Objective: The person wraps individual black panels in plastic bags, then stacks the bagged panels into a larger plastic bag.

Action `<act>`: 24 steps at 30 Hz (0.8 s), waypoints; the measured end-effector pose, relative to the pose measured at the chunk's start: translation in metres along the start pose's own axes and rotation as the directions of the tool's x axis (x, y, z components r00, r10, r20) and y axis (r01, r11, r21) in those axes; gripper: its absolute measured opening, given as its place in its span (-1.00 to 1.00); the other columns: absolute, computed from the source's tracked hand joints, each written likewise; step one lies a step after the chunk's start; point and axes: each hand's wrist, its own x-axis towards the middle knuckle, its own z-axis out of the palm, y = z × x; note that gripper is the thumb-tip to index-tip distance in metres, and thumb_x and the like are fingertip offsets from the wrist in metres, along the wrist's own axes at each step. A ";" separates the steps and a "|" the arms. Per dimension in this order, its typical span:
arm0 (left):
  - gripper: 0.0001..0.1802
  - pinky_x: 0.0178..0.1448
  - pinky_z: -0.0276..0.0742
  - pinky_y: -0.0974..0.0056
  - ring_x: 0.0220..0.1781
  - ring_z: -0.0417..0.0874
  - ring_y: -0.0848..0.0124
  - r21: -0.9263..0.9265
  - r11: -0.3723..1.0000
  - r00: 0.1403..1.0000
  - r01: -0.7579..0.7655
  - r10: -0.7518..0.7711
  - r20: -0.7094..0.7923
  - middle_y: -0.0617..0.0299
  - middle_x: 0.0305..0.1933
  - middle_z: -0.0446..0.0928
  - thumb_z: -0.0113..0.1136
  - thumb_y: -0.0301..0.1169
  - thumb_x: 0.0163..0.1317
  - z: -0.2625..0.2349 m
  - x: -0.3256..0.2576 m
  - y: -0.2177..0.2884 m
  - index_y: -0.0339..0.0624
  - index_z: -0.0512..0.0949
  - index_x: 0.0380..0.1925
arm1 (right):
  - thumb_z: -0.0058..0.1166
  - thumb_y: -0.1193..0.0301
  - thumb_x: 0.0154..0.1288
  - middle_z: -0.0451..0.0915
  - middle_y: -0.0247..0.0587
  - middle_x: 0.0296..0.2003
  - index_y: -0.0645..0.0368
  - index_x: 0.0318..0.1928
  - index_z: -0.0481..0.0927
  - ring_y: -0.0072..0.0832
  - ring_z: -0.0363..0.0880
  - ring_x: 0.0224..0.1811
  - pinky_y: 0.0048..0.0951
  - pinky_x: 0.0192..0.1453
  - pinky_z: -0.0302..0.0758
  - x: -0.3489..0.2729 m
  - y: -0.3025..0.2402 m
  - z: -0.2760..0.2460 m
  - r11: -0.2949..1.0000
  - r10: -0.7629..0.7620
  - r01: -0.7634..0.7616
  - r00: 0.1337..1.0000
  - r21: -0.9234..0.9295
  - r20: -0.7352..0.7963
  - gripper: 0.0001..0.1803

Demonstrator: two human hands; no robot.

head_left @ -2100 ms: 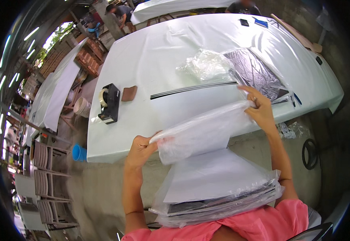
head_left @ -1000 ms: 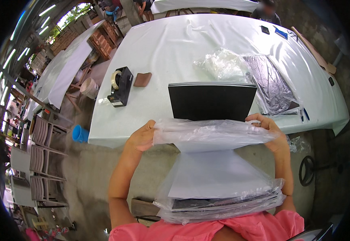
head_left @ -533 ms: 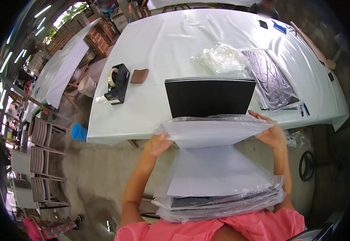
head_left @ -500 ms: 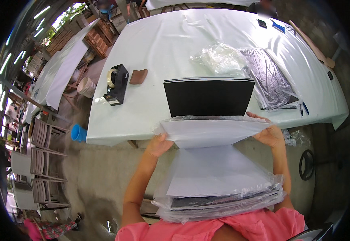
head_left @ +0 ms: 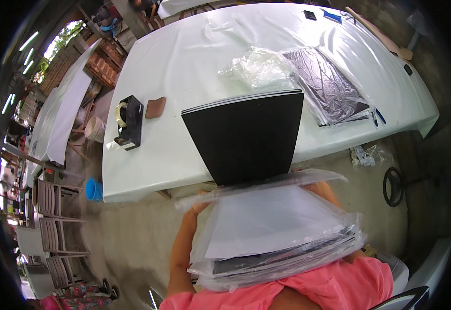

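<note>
A stack of black boards [head_left: 246, 134] with pale edges stands upright before me, its lower end at the mouth of a clear plastic bag [head_left: 272, 181]. My left hand [head_left: 199, 203] is closed at the bag's left side, near the boards' lower left corner. My right hand [head_left: 325, 190] is behind the plastic on the right, close to the boards' lower right edge; most of its fingers are hidden. Below, a white sheet [head_left: 272, 222] slopes down to a pile of plastic-wrapped black boards [head_left: 287, 261] against my pink top.
On the white-covered table [head_left: 184, 67] are a black tape dispenser [head_left: 128, 123], a brown block [head_left: 155, 107], crumpled clear plastic [head_left: 264, 68] and a wrapped dark package [head_left: 329, 85]. Left of it stand a blue bucket [head_left: 94, 189] and stacked chairs [head_left: 52, 199]. A dark wheel [head_left: 392, 187] is at right.
The black boards have come nearer and lower, tilting slightly. The raised plastic flap has dropped over my hands, hiding most of the right one. The view has turned a little.
</note>
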 end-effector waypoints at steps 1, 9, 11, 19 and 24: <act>-0.77 -0.16 0.43 0.39 -0.29 0.48 0.55 -0.017 1.000 1.000 0.008 -0.008 0.003 0.34 -0.41 0.50 0.12 -0.33 0.16 0.001 0.001 -0.002 -0.22 0.54 -0.59 | 0.06 0.61 0.07 0.56 -0.17 -0.31 0.23 -0.17 0.47 -0.39 0.53 -0.37 -0.42 -0.30 0.41 0.003 0.005 -0.002 1.000 0.017 -0.017 0.999 -0.013 -0.034 -0.75; -0.69 -0.47 0.14 0.44 -0.56 0.20 0.66 -0.153 0.988 0.999 0.030 -0.036 -0.033 0.50 -0.65 0.29 0.17 -0.34 0.10 0.018 -0.009 0.008 -0.21 0.43 -0.75 | 0.09 0.67 -0.04 0.58 -0.14 -0.37 0.30 -0.19 0.48 -0.38 0.56 -0.38 -0.45 -0.35 0.45 0.022 0.007 -0.001 0.969 0.003 -0.069 0.964 -0.235 -0.267 -0.69; -0.75 -0.46 0.15 0.46 -0.54 0.21 0.68 -0.245 0.969 0.999 -0.014 0.005 -0.039 0.49 -0.63 0.32 0.16 -0.36 0.11 0.025 -0.010 0.010 -0.23 0.54 -0.69 | 0.07 0.65 -0.04 0.60 -0.12 -0.40 0.34 -0.23 0.51 -0.38 0.57 -0.40 -0.45 -0.38 0.48 0.023 -0.001 -0.006 0.901 -0.118 -0.019 0.951 -0.434 -0.286 -0.74; -0.56 0.03 0.37 0.44 -0.10 0.47 0.58 0.155 0.987 0.928 0.039 0.022 -0.371 0.26 -0.07 0.58 0.15 -0.40 0.16 0.000 -0.060 0.054 -0.10 0.47 0.09 | 0.18 0.58 0.01 0.58 -0.19 -0.52 0.33 -0.42 0.60 -0.47 0.61 -0.44 -0.49 -0.34 0.53 -0.114 -0.179 0.079 0.316 -0.142 0.420 0.907 -0.851 0.396 -0.92; -0.55 0.29 0.18 0.39 0.23 0.37 0.50 0.006 0.990 0.945 -0.139 0.134 -0.299 0.21 0.18 0.45 0.10 -0.36 0.24 -0.025 -0.092 0.161 -0.15 0.40 0.15 | 0.06 0.56 0.15 0.58 -0.22 -0.33 0.29 -0.25 0.61 -0.52 0.50 -0.28 -0.56 -0.13 0.39 -0.071 -0.244 0.143 -0.026 -0.628 0.665 0.570 -0.746 0.530 -0.85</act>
